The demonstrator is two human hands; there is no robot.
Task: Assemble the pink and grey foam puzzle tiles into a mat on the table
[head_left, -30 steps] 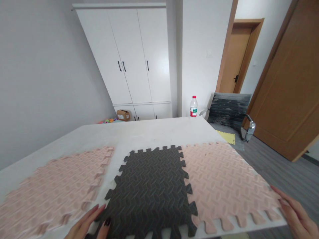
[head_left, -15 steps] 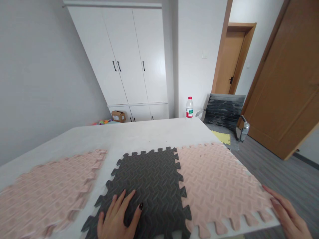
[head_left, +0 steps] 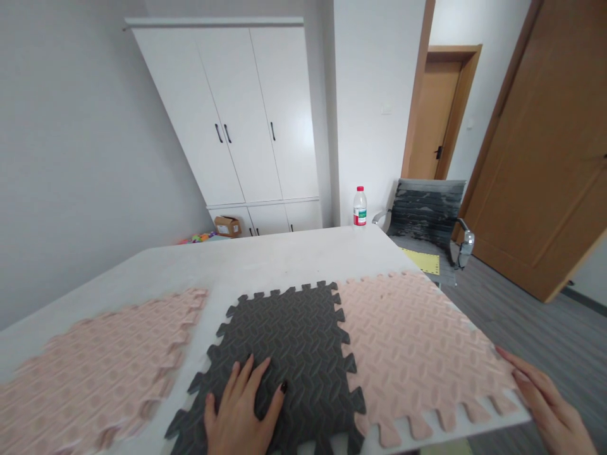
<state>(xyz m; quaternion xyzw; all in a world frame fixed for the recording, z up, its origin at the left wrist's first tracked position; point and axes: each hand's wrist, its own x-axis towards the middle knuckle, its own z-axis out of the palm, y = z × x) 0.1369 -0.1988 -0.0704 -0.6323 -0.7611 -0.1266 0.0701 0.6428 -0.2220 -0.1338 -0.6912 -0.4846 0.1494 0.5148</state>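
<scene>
left hand (head_left: 243,409): spread flat on black mat (head_left: 294,335), holding nothing
right hand (head_left: 545,395): loosely bent, at outer edge of right pink mat (head_left: 417,341); grip unclear
black mat: on table (head_left: 279,253), touching right pink mat

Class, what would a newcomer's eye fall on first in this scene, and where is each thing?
Probably the dark mat at the near middle of the white table, with the left hand spread on it, between the right pink mat, which meets its edge, and the left pink mat, lying apart. The right hand is at the right pink mat's outer edge. Farther off, the red-capped bottle stands out near the table's far edge.
</scene>
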